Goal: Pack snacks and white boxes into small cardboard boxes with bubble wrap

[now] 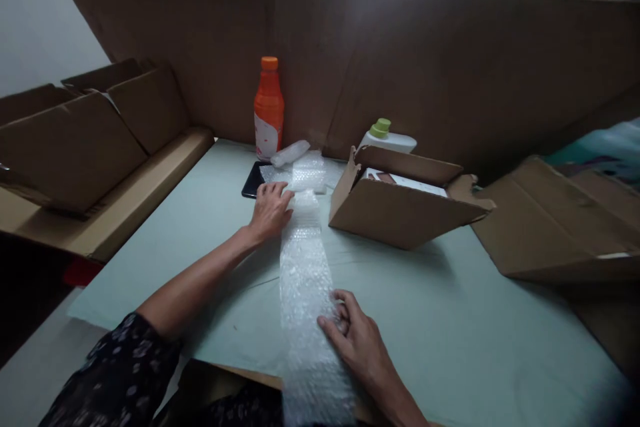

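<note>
A long strip of bubble wrap (pixel 306 280) runs from the middle of the table toward me and hangs over the near edge. Beside its far part, my left hand (pixel 271 210) rests with fingers spread, the fingertips at the strip's left border. My right hand (pixel 357 340) is at the strip's right edge closer to me; its thumb lies over the wrap, apart from the index finger, while the other fingers are loosely curled. Beyond my left hand are a bubble wrap bundle (pixel 309 172), a small clear wrapped piece (pixel 290 153) and a dark phone-like slab (pixel 253 181).
An open cardboard box (pixel 395 219) with white packs inside stands right of the strip. Behind are an orange bottle (pixel 269 107) and a white bottle with a green cap (pixel 381 128). Cardboard boxes (pixel 70 147) flank the left, another carton (pixel 555 220) the right; a tall cardboard panel (pixel 430 60) closes the back.
</note>
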`<state>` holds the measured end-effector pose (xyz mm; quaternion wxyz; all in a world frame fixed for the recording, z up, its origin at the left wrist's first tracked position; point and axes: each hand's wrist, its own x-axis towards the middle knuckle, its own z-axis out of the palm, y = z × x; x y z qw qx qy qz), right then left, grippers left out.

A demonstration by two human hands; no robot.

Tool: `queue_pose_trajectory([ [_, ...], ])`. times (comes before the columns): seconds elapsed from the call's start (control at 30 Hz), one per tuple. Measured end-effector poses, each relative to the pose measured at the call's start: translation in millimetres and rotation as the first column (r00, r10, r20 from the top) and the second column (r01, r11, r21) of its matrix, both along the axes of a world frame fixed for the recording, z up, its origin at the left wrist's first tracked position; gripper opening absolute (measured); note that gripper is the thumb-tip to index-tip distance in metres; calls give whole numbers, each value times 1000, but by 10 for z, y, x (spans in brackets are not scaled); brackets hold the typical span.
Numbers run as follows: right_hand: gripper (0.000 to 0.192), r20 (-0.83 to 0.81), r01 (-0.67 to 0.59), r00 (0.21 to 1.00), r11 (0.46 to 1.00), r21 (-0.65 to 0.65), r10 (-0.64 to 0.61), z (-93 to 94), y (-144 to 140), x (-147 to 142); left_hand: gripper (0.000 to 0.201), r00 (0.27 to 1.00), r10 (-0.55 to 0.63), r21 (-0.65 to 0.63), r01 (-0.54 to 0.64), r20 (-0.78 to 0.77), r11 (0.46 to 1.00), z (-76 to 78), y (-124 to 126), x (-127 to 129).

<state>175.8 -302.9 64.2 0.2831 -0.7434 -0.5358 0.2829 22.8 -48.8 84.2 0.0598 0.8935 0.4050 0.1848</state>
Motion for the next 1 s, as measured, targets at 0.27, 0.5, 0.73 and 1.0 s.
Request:
queue_pose_trajectory([
  [0.27,57,-100,-12,995,1000,14,14,-126,8,-32,54,954,-300,-78,297,-27,952,-191,-634,-453],
  [0.5,49,-108,-79,991,997,21,81,-81,-7,112,78,855,-516,-274,509,50,816,-185,-1797,-1171],
  [0.73,42,323,-419,884,878,230,337,-65,-759,178,79,887,-444,-296,461,125,837,-238,-2084,-1148],
  [1.0,34,510,-602,763,723,340,396,-223,-803,-197,89,896,-410,-325,444,169,835,-289,-2212,-1123],
])
